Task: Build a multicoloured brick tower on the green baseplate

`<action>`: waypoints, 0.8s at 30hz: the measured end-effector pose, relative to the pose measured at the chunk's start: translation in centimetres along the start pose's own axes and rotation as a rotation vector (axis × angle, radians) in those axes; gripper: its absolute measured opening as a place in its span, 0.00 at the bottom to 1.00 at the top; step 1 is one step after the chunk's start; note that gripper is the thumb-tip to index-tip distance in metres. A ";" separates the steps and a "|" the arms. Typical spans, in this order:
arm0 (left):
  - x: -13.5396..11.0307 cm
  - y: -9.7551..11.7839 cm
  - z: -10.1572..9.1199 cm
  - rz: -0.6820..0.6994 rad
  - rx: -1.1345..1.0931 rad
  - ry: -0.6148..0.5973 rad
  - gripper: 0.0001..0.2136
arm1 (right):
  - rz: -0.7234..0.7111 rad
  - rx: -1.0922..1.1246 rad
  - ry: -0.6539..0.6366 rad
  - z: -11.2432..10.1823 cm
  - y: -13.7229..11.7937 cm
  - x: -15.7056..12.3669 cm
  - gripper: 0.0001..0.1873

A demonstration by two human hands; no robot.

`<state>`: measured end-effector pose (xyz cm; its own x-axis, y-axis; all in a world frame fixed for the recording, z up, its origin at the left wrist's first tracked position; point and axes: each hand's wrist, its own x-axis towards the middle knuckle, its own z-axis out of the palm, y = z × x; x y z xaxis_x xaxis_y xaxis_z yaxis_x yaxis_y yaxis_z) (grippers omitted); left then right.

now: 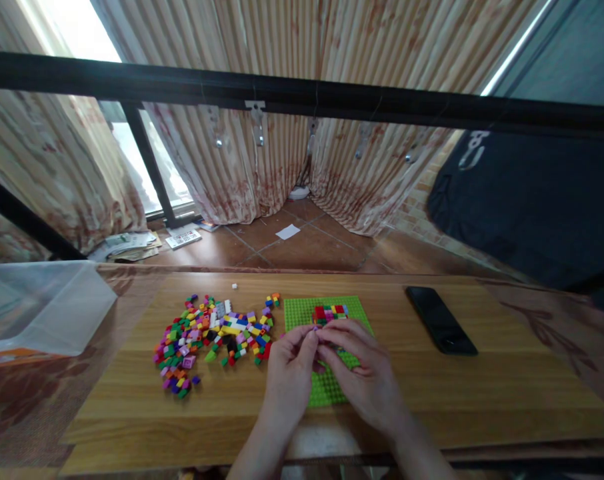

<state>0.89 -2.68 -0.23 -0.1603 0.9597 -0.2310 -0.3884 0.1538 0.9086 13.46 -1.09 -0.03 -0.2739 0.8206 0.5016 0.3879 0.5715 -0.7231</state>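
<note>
A green baseplate [302, 311] lies on the wooden table [482, 387], with a small block of red, yellow, green and blue bricks [330, 313] built on its far part. My left hand [288, 377] and my right hand [367, 377] meet over the plate's middle, fingertips pinched together around something tiny I cannot make out. A loose pile of small coloured bricks [212, 337] spreads to the left of the plate, just beside my left hand.
A black phone [441, 320] lies to the right of the plate. A clear plastic box [42, 307] stands at the table's left end. A black rail crosses above; curtains, tiled floor and papers lie beyond the far edge.
</note>
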 end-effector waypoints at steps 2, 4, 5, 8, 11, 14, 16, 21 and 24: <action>0.0 0.0 -0.1 0.003 0.004 -0.008 0.11 | -0.036 -0.042 -0.001 -0.1 0.2 0.0 0.14; 0.0 -0.1 -0.1 0.003 0.014 -0.025 0.12 | -0.077 -0.076 0.002 -0.2 0.4 0.0 0.16; 0.0 0.0 -0.1 0.005 0.022 -0.035 0.12 | -0.094 -0.091 0.002 -0.3 0.4 0.0 0.17; -0.1 0.0 0.1 0.039 0.052 -0.056 0.11 | -0.113 -0.122 -0.013 -0.5 0.4 0.1 0.17; -0.1 -0.1 0.3 0.064 0.071 -0.072 0.10 | -0.072 -0.126 -0.033 -0.8 0.7 0.0 0.13; 0.0 -0.1 0.4 0.030 0.076 -0.036 0.12 | 0.060 -0.102 0.059 -1.5 1.8 0.1 0.10; 0.1 -0.2 0.3 0.017 0.082 0.015 0.13 | 0.217 -0.060 0.198 -2.0 3.0 0.1 0.10; 0.6 -0.6 -0.3 0.039 0.128 0.128 0.13 | 0.531 0.132 0.339 -2.4 5.4 0.4 0.15; 0.8 -1.0 -0.5 0.039 0.199 0.158 0.13 | 0.559 0.117 0.296 -1.9 5.5 0.5 0.15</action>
<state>0.66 -2.22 -1.47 -0.3175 0.9194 -0.2320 -0.1952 0.1761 0.9648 17.10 2.50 -2.88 0.2032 0.9702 0.1317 0.2983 0.0668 -0.9521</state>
